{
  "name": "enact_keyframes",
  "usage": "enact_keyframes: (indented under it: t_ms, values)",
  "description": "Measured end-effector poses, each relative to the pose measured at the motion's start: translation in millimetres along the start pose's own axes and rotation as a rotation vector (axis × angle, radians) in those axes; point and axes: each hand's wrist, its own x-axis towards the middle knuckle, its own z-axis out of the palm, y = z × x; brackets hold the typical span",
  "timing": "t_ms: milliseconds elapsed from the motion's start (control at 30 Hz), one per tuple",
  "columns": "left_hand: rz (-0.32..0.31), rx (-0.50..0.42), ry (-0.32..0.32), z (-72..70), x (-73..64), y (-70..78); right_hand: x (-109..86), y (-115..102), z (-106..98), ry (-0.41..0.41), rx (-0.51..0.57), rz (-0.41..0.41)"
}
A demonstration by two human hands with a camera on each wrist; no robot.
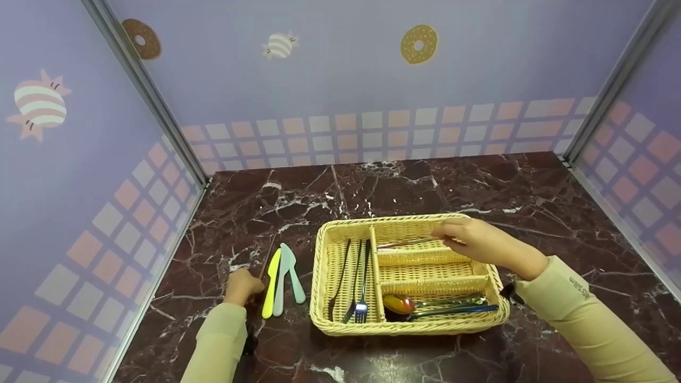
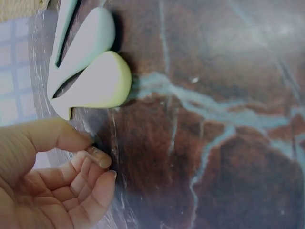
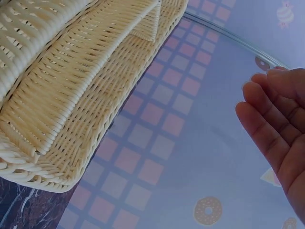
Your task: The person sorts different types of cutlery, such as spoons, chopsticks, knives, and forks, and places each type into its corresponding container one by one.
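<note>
My left hand [image 1: 243, 287] is low over the tabletop, thumb and fingers curled together at a thin brown stick [image 1: 268, 256]. In the left wrist view little of the stick shows between the fingertips. Just right of this hand lie a yellow knife [image 1: 271, 284], a pale grey-blue knife [image 1: 282, 282] and a pale green knife [image 1: 296, 284]. Over the back compartment of the wicker basket [image 1: 319, 276] hovers my right hand [image 1: 468, 239], fingers loosely bent, nothing visible between them in the right wrist view. Thin shiny sticks [image 1: 407, 243] lie in that compartment, left of the fingertips.
Several dark forks [image 1: 362, 287] lie in the basket's left compartment. Spoons, one with a golden-red bowl [image 1: 399, 304], fill the front right compartment; the middle one shows bare wicker [image 1: 425, 272]. Printed panels [image 1: 346, 80] surround the dark marble table [image 1: 393, 356] at back and sides.
</note>
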Motion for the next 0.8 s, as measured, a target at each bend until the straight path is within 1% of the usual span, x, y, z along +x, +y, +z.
enact_keyframes:
  t_ms: [100,233,300,367,433,533,633,733,800]
  values:
    - [-0.036,-0.044,-0.027,-2.1,3.3,-0.8,-0.1,0,0,-0.005,0.01,0.004]
    - [-0.06,-0.1,-0.053,-4.9,5.1,-2.6,0.0,1,2,-0.01,0.028,-0.002]
    - [-0.077,-0.15,-0.075,-6.1,5.6,-3.8,0.3,2,3,-0.012,0.037,-0.006]
    - [-0.084,-0.195,-0.087,-7.9,5.7,-3.5,1.1,2,5,-0.015,0.048,-0.012]
    - [-0.086,-0.262,-0.102,-10.3,6.1,-1.4,2.1,2,6,-0.017,0.053,-0.018]
    - [-0.069,-0.357,-0.118,-16.5,4.6,8.0,3.4,1,7,-0.031,0.066,-0.016]
    - [-0.044,-0.437,-0.155,-25.0,1.2,23.4,3.8,-1,8,-0.046,0.073,0.0]
    - [-0.02,-0.489,-0.212,-33.7,-3.5,41.1,4.5,-2,11,-0.05,0.078,0.008]
    - [0.012,-0.496,-0.269,-38.4,-7.2,52.1,6.1,-3,13,-0.048,0.078,0.002]
